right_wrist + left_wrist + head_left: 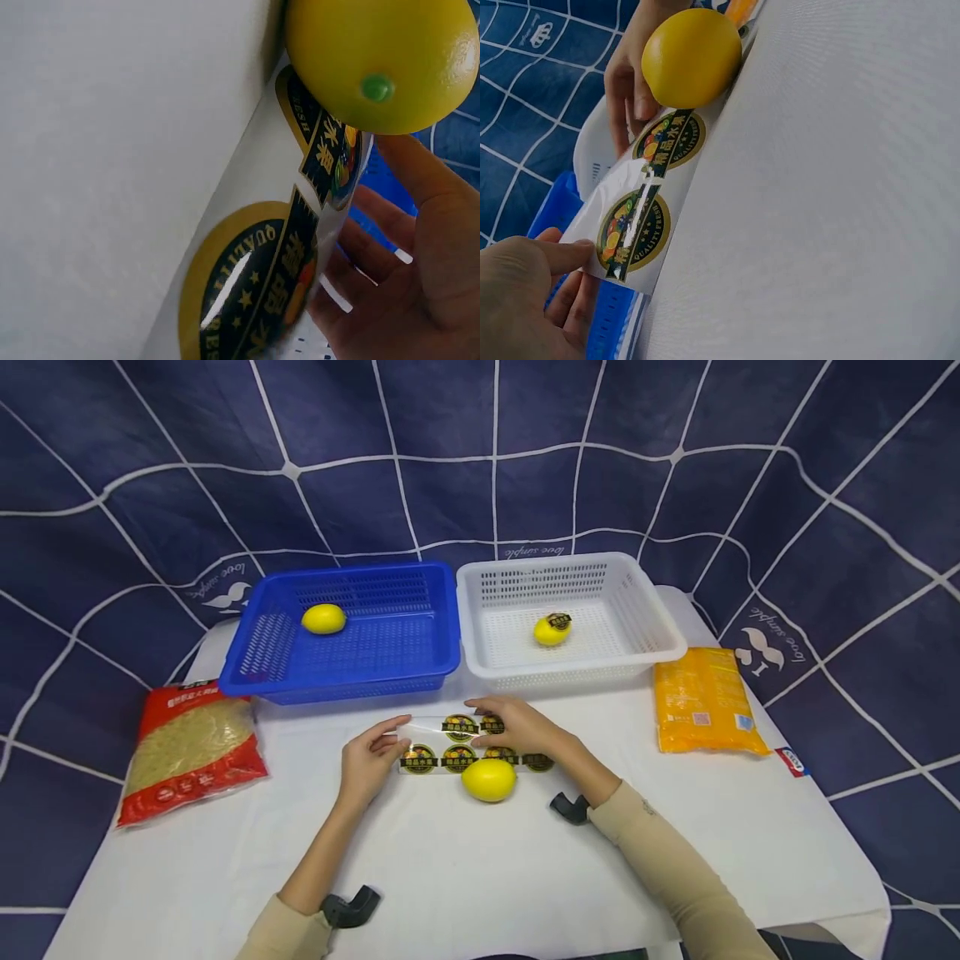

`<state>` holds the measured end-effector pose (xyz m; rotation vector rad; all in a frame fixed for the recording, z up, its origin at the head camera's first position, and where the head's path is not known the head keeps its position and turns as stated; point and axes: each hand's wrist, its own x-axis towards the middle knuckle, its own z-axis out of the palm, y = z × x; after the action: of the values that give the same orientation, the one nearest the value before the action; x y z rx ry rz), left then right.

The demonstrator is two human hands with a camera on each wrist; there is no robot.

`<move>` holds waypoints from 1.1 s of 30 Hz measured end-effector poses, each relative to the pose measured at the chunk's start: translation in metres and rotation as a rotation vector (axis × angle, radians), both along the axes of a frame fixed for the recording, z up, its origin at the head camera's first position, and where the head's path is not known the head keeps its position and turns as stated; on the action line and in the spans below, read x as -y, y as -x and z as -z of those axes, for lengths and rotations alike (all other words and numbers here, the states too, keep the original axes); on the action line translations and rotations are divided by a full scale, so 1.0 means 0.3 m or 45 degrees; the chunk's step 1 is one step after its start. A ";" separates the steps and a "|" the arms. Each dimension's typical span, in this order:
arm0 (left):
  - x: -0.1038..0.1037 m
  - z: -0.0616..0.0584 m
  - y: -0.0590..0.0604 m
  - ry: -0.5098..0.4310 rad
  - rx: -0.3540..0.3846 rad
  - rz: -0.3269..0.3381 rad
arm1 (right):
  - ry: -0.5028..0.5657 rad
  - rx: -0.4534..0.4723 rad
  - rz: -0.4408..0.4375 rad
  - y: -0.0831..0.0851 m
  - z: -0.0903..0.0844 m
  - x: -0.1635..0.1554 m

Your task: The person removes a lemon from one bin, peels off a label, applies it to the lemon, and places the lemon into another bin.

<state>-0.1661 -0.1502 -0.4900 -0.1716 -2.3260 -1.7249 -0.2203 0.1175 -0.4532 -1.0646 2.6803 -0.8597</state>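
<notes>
Hands (367, 764) (521, 727) at sheet (427, 727), stickers (635, 229) (“QUALITY FRESH”), lemon (489, 781) near;

Left fingers (568, 256) pinching a sticker sheet (649, 182), yellow lemon (692, 60) farther along, right fingers (618, 112) behind

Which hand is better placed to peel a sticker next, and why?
Probably the right hand: it partly covers a top-row sticker, while the left hand pinches the left end of the sticker sheet.
</notes>
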 end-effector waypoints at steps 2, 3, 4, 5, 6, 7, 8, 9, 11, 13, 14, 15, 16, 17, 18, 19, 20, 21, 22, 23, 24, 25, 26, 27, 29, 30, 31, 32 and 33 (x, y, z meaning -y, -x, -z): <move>0.001 -0.003 -0.002 -0.014 -0.012 -0.002 | 0.029 0.021 0.008 0.003 0.000 0.002; 0.001 -0.007 -0.004 -0.025 -0.016 0.000 | 0.045 0.019 0.012 0.003 -0.001 0.002; -0.002 -0.021 -0.008 -0.027 -0.025 0.007 | 0.059 0.012 0.018 0.001 -0.003 0.001; -0.006 -0.034 -0.013 -0.036 -0.026 0.015 | 0.072 0.001 0.020 0.000 -0.005 0.000; -0.010 -0.050 -0.018 -0.039 -0.024 0.020 | 0.083 -0.010 0.020 -0.002 -0.007 0.000; -0.014 -0.066 -0.023 -0.041 -0.022 0.028 | 0.099 -0.022 0.016 -0.004 -0.009 -0.001; -0.019 -0.082 -0.028 -0.042 -0.019 0.039 | 0.111 -0.035 0.010 -0.005 -0.010 -0.001; -0.024 -0.098 -0.032 -0.031 -0.009 0.043 | 0.119 -0.044 0.006 -0.006 -0.011 -0.001; -0.033 -0.118 -0.036 -0.003 0.027 0.048 | 0.139 -0.055 -0.003 -0.009 -0.011 0.000; -0.039 -0.121 -0.034 -0.002 0.082 0.051 | 0.160 -0.067 -0.006 -0.010 -0.010 0.001; -0.039 -0.108 -0.029 -0.019 0.105 0.051 | 0.170 -0.073 -0.006 -0.011 -0.009 0.002; -0.037 -0.091 -0.022 -0.036 0.129 0.041 | 0.181 -0.077 -0.006 -0.012 -0.009 0.003; -0.034 -0.072 -0.015 -0.060 0.150 0.033 | 0.194 -0.083 -0.010 -0.012 -0.008 0.004; -0.035 -0.068 -0.014 -0.090 0.174 0.025 | 0.206 -0.091 -0.015 -0.011 -0.006 0.006; -0.034 -0.065 -0.014 -0.120 0.192 0.017 | 0.221 -0.095 -0.020 -0.011 -0.005 0.009; -0.034 -0.063 -0.014 -0.147 0.202 0.013 | 0.234 -0.098 -0.019 -0.011 -0.004 0.011; -0.035 -0.065 -0.016 -0.159 0.205 0.004 | 0.243 -0.105 -0.015 -0.010 -0.003 0.014; -0.038 -0.079 -0.022 -0.167 0.210 -0.003 | 0.255 -0.114 -0.010 -0.009 -0.003 0.017; -0.042 -0.094 -0.028 -0.177 0.210 -0.004 | 0.270 -0.128 -0.003 -0.008 -0.003 0.022; -0.046 -0.109 -0.035 -0.187 0.210 -0.005 | 0.287 -0.139 0.004 -0.007 -0.003 0.026; -0.047 -0.111 -0.035 -0.195 0.202 -0.007 | 0.304 -0.150 0.014 -0.006 -0.004 0.032; -0.048 -0.111 -0.036 -0.206 0.194 -0.010 | 0.318 -0.164 0.024 -0.005 -0.005 0.037; -0.049 -0.112 -0.037 -0.216 0.185 -0.011 | 0.330 -0.182 0.030 -0.004 -0.005 0.042; -0.049 -0.111 -0.037 -0.223 0.175 -0.013 | 0.345 -0.195 0.033 -0.003 -0.006 0.047; -0.050 -0.110 -0.038 -0.235 0.165 -0.008 | 0.364 -0.209 0.040 -0.003 -0.007 0.055; -0.050 -0.109 -0.038 -0.237 0.160 -0.004 | 0.372 -0.211 0.044 -0.003 -0.008 0.058; -0.050 -0.109 -0.039 -0.241 0.156 0.003 | 0.378 -0.212 0.048 -0.004 -0.008 0.061; -0.051 -0.109 -0.039 -0.247 0.154 0.010 | 0.385 -0.212 0.051 -0.004 -0.008 0.064; -0.051 -0.108 -0.038 -0.252 0.151 0.016 | 0.395 -0.210 0.054 -0.004 -0.008 0.065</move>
<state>-0.1545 -0.1349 -0.4575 -0.0500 -2.2189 -2.0083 -0.2190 0.0979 -0.4508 -1.1908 2.7727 -1.2823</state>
